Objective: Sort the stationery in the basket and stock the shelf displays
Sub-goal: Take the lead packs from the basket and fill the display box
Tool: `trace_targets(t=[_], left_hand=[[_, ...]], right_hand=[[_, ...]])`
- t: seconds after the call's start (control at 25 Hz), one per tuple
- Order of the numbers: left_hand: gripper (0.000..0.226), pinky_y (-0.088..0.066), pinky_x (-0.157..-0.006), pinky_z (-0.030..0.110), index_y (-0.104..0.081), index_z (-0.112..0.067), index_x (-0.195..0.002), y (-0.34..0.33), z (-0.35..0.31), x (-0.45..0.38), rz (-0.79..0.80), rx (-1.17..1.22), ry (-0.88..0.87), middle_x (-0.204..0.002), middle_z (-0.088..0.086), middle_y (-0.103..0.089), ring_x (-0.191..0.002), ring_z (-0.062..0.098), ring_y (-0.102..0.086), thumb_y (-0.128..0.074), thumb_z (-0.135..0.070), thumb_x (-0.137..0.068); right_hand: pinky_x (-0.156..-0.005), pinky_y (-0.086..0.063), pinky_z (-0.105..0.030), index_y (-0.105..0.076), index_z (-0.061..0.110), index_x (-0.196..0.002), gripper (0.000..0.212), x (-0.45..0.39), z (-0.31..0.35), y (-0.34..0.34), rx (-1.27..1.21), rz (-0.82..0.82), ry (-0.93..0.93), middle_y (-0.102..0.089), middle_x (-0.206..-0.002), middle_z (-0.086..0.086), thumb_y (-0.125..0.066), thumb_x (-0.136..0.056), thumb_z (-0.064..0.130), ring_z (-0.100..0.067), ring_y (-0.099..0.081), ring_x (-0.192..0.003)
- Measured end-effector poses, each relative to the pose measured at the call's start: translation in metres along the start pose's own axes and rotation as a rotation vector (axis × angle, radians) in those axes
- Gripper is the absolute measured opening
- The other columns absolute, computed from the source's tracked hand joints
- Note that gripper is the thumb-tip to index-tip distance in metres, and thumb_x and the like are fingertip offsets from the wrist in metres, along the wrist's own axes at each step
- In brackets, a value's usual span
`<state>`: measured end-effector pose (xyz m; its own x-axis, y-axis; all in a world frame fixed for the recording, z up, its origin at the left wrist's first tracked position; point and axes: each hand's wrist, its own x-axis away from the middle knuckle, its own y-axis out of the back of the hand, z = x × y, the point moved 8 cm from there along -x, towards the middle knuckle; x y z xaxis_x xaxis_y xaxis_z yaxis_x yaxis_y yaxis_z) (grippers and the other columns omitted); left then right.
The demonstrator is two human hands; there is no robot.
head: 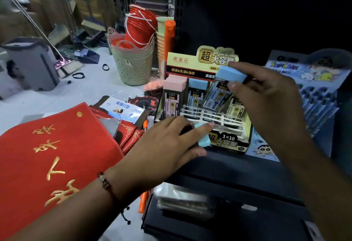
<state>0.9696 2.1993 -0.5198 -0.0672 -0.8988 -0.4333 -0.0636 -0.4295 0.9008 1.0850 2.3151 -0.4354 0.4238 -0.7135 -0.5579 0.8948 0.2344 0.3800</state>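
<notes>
A cream-and-black display box (207, 96) with gold lettering holds lead cases capped in pale pink (174, 84) and sky blue (198, 84); another blue-capped case (227, 81), its label black, white and yellow, sits in the right hand (266, 100). The left hand (167, 145) — a dark-beaded bracelet (106, 183) at the wrist — grips a second light-blue cap (203, 136). A red cloth (47, 160) carries gold characters. Behind: red buckets (140, 25) with white cords, beige perforated baskets (131, 62), an orange pen (143, 200) — and a pale-blue cartoon-printed display (308, 77).
</notes>
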Motion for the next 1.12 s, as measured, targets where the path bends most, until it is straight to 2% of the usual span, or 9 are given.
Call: trace_targets(t=[0.12, 0.2, 0.36, 0.48, 0.6, 0.84, 0.96, 1.04, 1.12], left_hand=[[0.053, -0.045, -0.082, 0.034, -0.036, -0.032, -0.147, 0.006, -0.008, 0.001, -0.055, 0.0, -0.039, -0.107, 0.001, -0.054, -0.094, 0.021, -0.051, -0.031, -0.054, -0.099], [0.053, -0.046, -0.085, 0.036, -0.035, -0.033, -0.148, 0.008, -0.009, 0.001, -0.055, -0.015, -0.04, -0.108, 0.002, -0.052, -0.095, 0.022, -0.05, -0.031, -0.054, -0.099], [0.054, -0.045, -0.085, 0.038, -0.029, -0.034, -0.15, 0.0, -0.004, 0.006, -0.032, -0.049, -0.029, -0.11, 0.004, -0.051, -0.096, 0.022, -0.049, -0.027, -0.054, -0.1], [0.055, -0.047, -0.084, 0.039, -0.028, -0.033, -0.151, -0.008, -0.002, 0.011, -0.002, -0.063, -0.012, -0.112, 0.004, -0.052, -0.096, 0.022, -0.049, -0.026, -0.054, -0.1], [0.055, -0.047, -0.083, 0.039, -0.029, -0.033, -0.15, -0.011, 0.0, 0.009, 0.007, -0.059, -0.012, -0.111, 0.004, -0.052, -0.095, 0.023, -0.05, -0.026, -0.054, -0.1], [0.055, -0.046, -0.081, 0.036, -0.03, -0.034, -0.15, -0.014, -0.003, 0.006, 0.01, -0.025, -0.004, -0.11, 0.001, -0.051, -0.096, 0.02, -0.049, -0.024, -0.055, -0.099], [0.055, -0.045, -0.081, 0.036, -0.03, -0.034, -0.15, -0.014, -0.004, 0.006, 0.012, -0.018, -0.008, -0.109, 0.002, -0.051, -0.096, 0.02, -0.048, -0.024, -0.055, -0.1], [0.055, -0.045, -0.081, 0.036, -0.032, -0.033, -0.15, -0.015, -0.004, 0.007, 0.012, -0.019, -0.01, -0.108, 0.002, -0.051, -0.096, 0.02, -0.048, -0.025, -0.055, -0.1], [0.054, -0.045, -0.081, 0.036, -0.034, -0.031, -0.148, -0.016, -0.005, 0.008, 0.013, -0.029, -0.011, -0.108, 0.003, -0.052, -0.096, 0.02, -0.049, -0.026, -0.054, -0.1]], right_hand=[[-0.065, -0.045, -0.009, -0.066, 0.037, -0.122, 0.036, -0.007, 0.006, -0.019, 0.094, 0.011, 0.081, -0.062, -0.091, 0.02, -0.067, -0.092, 0.018, 0.005, -0.06, -0.077], [-0.073, -0.05, -0.014, -0.067, 0.032, -0.125, 0.036, -0.002, 0.001, -0.026, 0.122, 0.005, 0.1, -0.064, -0.102, 0.016, -0.066, -0.092, 0.017, 0.0, -0.062, -0.088], [-0.069, -0.048, -0.018, -0.067, 0.029, -0.126, 0.038, 0.012, -0.02, -0.039, 0.148, 0.03, 0.107, -0.061, -0.099, 0.02, -0.063, -0.093, 0.012, -0.002, -0.059, -0.082], [-0.07, -0.052, -0.028, -0.067, 0.027, -0.126, 0.037, 0.01, -0.02, -0.045, 0.085, 0.004, 0.128, -0.064, -0.103, 0.012, -0.063, -0.093, 0.01, -0.008, -0.062, -0.086], [-0.07, -0.049, -0.021, -0.067, 0.025, -0.126, 0.037, 0.004, -0.019, -0.052, 0.09, 0.009, 0.149, -0.064, -0.105, 0.01, -0.063, -0.093, 0.01, -0.004, -0.06, -0.088], [-0.064, -0.043, -0.014, -0.064, 0.025, -0.13, 0.038, 0.001, -0.028, -0.052, 0.105, 0.024, 0.13, -0.058, -0.099, 0.016, -0.06, -0.096, 0.009, -0.001, -0.054, -0.08], [-0.067, -0.038, -0.008, -0.062, 0.024, -0.133, 0.04, -0.001, -0.026, -0.057, 0.139, 0.027, 0.148, -0.058, -0.101, 0.013, -0.058, -0.097, 0.009, 0.004, -0.054, -0.082], [-0.07, -0.039, -0.007, -0.061, 0.023, -0.134, 0.041, -0.003, -0.021, -0.063, 0.171, 0.041, 0.172, -0.059, -0.103, 0.011, -0.057, -0.097, 0.009, 0.005, -0.056, -0.086], [-0.073, -0.044, -0.012, -0.059, 0.024, -0.136, 0.042, -0.004, -0.018, -0.069, 0.195, 0.064, 0.192, -0.061, -0.102, 0.009, -0.057, -0.097, 0.01, 0.001, -0.057, -0.088]])
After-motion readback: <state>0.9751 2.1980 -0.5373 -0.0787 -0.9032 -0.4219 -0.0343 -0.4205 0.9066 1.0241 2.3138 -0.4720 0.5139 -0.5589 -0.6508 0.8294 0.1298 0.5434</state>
